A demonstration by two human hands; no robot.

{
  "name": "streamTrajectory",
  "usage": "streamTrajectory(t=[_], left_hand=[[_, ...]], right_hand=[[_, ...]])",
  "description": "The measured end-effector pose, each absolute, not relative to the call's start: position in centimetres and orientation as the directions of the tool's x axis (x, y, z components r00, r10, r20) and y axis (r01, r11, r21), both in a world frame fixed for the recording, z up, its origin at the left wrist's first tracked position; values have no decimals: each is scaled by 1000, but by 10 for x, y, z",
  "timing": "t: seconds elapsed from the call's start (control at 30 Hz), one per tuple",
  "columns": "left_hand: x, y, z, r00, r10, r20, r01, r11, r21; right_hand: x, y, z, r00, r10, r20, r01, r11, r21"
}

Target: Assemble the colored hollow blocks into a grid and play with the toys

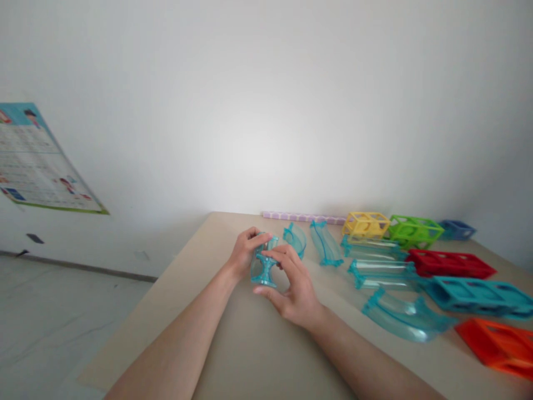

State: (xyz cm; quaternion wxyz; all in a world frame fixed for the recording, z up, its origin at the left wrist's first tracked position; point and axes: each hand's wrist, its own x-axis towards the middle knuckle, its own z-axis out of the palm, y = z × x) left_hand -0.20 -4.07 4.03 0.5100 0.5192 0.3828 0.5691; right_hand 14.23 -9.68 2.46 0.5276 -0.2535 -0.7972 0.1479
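Note:
Above the tan table, a clear teal plastic track piece (263,269) is held between both hands. My left hand (245,251) is closed around its left and far side, with the fingertips over the top end. On the near right side, my right hand (293,284) grips the piece, fingers across its middle and thumb at its lower end. The fingers partly cover it, so I cannot tell whether it is one piece or two joined. Just beyond my right hand lies a curved clear teal track piece (296,240).
Further right on the table (250,344) are a straight teal track (327,244), a large curved one (406,319), and yellow (366,225), green (416,230), red (452,263), teal (478,295) and orange (499,344) open-frame blocks. A patterned purple strip (303,217) lies along the wall.

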Motion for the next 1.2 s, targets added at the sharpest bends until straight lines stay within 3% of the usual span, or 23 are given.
streamTrajectory(t=[0.4,0.8,0.9,1.07,1.2], left_hand=[[-4,-43,46,100,955,279,-92,-271,958],[-5,-41,39,28,976,217,-48,-215,975],[-5,-40,39,70,977,201,-113,-192,975],[-4,-40,46,99,991,84,-364,-43,930],[-5,-40,47,54,999,1,-463,24,886]], right_hand=[[145,-97,25,-339,519,785,204,855,-477],[144,-100,31,-336,507,793,255,860,-442],[142,-99,30,-378,511,772,286,858,-427],[139,-102,30,-484,534,693,369,843,-393],[140,-105,34,-460,517,722,402,846,-350]])
